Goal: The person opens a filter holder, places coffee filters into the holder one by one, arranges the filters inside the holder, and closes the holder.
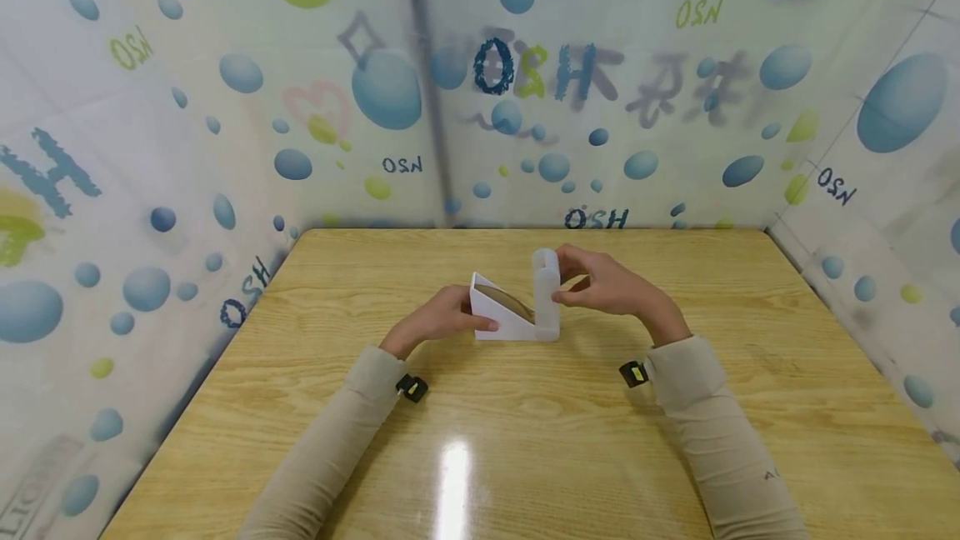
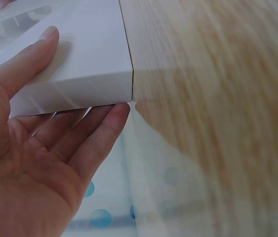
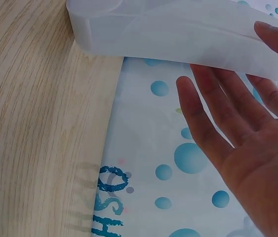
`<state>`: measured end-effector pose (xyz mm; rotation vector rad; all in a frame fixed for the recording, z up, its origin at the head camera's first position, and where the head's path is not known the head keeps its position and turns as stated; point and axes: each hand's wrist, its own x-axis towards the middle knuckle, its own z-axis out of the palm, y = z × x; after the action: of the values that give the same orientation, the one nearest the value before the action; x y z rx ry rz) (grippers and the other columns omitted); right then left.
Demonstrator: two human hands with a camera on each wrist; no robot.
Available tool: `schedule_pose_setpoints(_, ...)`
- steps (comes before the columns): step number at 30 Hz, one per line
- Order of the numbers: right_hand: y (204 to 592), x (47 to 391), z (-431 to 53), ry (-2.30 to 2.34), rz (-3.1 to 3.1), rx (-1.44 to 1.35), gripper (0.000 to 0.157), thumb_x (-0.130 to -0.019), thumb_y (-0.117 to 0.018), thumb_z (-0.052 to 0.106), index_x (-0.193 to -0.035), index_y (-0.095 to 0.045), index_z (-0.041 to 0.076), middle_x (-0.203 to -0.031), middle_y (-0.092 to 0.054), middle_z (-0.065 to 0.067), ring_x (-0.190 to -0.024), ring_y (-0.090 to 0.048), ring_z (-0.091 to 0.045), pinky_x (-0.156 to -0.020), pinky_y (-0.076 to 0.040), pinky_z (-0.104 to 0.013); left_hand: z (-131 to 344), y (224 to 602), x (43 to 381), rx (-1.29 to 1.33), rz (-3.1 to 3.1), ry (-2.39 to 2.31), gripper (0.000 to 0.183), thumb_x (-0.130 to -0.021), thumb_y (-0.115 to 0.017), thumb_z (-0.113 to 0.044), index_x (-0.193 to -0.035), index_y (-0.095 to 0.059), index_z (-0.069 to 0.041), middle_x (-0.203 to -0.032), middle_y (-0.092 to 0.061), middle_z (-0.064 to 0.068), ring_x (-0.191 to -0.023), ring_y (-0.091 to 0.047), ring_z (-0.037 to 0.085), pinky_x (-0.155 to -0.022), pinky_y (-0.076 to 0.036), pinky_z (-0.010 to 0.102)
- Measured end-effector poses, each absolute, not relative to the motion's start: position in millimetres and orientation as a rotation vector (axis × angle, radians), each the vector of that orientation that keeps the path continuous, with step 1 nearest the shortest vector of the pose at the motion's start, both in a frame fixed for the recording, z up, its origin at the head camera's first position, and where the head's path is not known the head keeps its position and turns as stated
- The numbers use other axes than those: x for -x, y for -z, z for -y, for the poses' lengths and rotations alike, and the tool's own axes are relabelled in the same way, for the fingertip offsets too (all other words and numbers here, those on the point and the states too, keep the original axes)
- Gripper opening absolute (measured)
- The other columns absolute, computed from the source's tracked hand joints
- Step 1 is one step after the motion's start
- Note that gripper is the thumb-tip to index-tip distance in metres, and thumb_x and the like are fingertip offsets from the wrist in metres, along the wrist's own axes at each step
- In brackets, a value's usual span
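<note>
A white, slant-topped holder (image 1: 501, 319) stands on the table, with a brown curved thing (image 1: 506, 300) showing inside its sloping opening. My left hand (image 1: 448, 313) grips the holder's tall left end. In the left wrist view, the thumb lies on one broad side of the white holder (image 2: 92, 47) and the fingers go under its narrow end wall. Right against the holder's low end stands a translucent white plastic case (image 1: 547, 294) with rounded corners. My right hand (image 1: 609, 283) holds this case near its upper part. The right wrist view has the thumb and fingers on opposite sides of the case (image 3: 178, 37).
The wood-grain table (image 1: 525, 440) extends around both hands. Behind it and at its sides hang white sheets (image 1: 637, 132) printed with blue and green dots. A small black device (image 1: 412, 387) sits at the left cuff and another black device (image 1: 633, 373) at the right.
</note>
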<state>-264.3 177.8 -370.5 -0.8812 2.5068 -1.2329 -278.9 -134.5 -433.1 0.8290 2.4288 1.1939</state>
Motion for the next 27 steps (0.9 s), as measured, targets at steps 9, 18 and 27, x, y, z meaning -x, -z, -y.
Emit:
schedule_pose_setpoints(9,373.6,265.8,-175.6,1.231,-2.505,0.866,0.043,-0.096,-0.075,0.019,-0.133,-0.055,0.011,-0.123,-0.067,-0.012,-0.116,-0.066,-0.031,-0.098,-0.055,-0.054,135.1,433.6,279.8,-0.834,-2.445,-1.187,0.031,-0.095,-0.077,-0.023,-0.12,-0.071,-0.007,-0.111,-0.076,0.011,-0.089,-0.069,0.012,-0.076,-0.054,0.028)
schedule_pose_setpoints(18,376.5,266.5,-173.7,1.214,-2.507,0.865,0.045,-0.096,-0.074,0.018,-0.136,-0.054,0.011,-0.124,-0.068,-0.013,-0.117,-0.065,-0.03,-0.098,-0.056,-0.051,134.2,431.9,278.8,-0.833,-2.445,-1.177,0.03,-0.095,-0.077,-0.023,-0.12,-0.071,-0.007,-0.111,-0.077,0.011,-0.09,-0.07,0.012,-0.076,-0.054,0.028)
schedule_pose_setpoints(27,378.4,267.1,-171.4,1.207,-2.495,0.877,0.043,-0.097,-0.073,0.019,-0.135,-0.054,0.012,-0.123,-0.068,-0.012,-0.115,-0.066,-0.029,-0.098,-0.055,-0.052,133.7,433.8,280.0,-0.835,-2.443,-1.197,0.029,-0.093,-0.079,-0.021,-0.117,-0.072,-0.007,-0.109,-0.077,0.01,-0.089,-0.071,0.011,-0.075,-0.054,0.028)
